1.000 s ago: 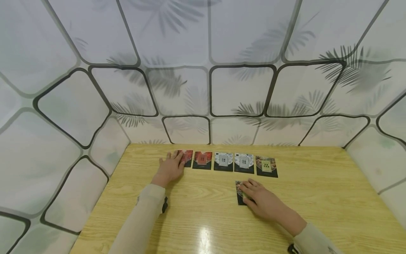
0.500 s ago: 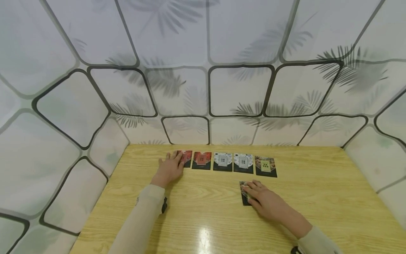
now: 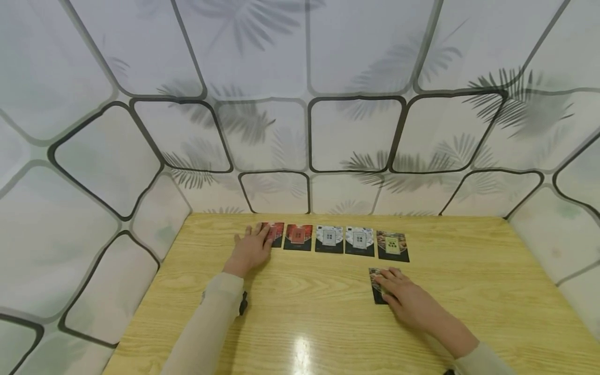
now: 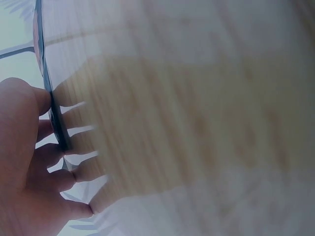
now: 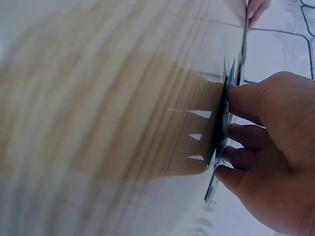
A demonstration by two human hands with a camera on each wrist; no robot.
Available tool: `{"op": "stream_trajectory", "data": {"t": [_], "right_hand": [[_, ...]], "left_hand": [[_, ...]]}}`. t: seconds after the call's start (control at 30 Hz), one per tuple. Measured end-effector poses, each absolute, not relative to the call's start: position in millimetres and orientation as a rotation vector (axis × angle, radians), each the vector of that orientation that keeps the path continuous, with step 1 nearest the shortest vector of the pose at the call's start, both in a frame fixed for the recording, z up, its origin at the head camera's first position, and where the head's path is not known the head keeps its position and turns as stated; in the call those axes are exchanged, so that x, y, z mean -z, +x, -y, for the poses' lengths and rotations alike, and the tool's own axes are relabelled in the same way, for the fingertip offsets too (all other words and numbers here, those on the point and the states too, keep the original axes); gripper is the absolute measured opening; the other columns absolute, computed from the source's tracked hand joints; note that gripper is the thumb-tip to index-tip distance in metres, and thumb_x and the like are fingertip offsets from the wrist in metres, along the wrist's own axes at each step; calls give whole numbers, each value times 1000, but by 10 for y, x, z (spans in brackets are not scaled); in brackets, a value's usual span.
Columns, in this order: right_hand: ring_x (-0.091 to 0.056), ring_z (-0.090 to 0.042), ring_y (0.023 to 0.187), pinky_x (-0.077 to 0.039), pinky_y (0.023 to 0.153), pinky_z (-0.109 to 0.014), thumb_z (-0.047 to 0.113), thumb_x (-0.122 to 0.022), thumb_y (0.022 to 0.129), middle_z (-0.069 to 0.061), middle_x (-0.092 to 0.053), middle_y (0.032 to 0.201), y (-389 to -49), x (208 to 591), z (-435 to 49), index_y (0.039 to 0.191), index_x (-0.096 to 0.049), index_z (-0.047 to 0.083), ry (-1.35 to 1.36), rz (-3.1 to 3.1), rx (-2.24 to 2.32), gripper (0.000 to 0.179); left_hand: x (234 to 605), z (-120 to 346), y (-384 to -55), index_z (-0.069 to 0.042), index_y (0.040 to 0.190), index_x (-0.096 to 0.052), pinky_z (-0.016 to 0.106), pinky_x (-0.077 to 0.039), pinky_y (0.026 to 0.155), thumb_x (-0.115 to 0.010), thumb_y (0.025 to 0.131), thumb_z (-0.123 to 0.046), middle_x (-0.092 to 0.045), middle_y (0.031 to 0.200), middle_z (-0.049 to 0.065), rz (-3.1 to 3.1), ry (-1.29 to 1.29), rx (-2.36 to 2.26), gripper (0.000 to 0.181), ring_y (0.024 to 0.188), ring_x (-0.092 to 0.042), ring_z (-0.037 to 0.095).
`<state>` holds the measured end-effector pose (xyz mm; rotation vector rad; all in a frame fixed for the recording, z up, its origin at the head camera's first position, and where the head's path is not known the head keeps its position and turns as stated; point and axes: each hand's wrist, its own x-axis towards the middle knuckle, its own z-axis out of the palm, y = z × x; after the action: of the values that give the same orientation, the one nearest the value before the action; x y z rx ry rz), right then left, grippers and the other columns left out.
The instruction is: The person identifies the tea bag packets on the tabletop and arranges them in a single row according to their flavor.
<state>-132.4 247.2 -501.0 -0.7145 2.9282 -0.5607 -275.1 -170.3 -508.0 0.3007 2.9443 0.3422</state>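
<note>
My left hand (image 3: pixel 250 251) rests on the leftmost red flat printed packet (image 3: pixel 277 235), covering its left part. In the left wrist view its spread fingertips touch the packet and the tabletop. My right hand (image 3: pixel 409 298) lies on a dark printed packet (image 3: pixel 376 286) in front of the row, hiding most of it. The right wrist view shows the fingertips and thumb pressing on this thin packet (image 5: pixel 221 123) from above. Right of the red one stand a second red packet (image 3: pixel 298 237), two white-and-black packets (image 3: pixel 329 238) (image 3: pixel 359 240) and a dark packet with a yellow-green label (image 3: pixel 392 246).
The packets in the row lie flat with narrow gaps on a pale wooden table (image 3: pixel 290 307), near its back edge. A pale patterned wall (image 3: pixel 272 135) rises directly behind the table, and similar patterned walls close both sides.
My right hand has slid the dark packet to the right along the table, to below the dark packet at the row's right end. My left hand has stayed in place.
</note>
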Motion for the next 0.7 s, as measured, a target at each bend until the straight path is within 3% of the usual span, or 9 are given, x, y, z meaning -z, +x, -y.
{"op": "stream_trajectory", "data": {"t": [0.7], "right_hand": [[-46,-58,142,-45,109,-70,6,-66,101,-31,-55,151,-1289,5049,-2872,146,-61,-1,-653,-3010,543,45]], "left_hand": [[5047,1695,-2749,-13,169,-27,82,-16,120,-34,115,-36,-23,174,21,-2934,303,-331,59,159,-19,52]]}}
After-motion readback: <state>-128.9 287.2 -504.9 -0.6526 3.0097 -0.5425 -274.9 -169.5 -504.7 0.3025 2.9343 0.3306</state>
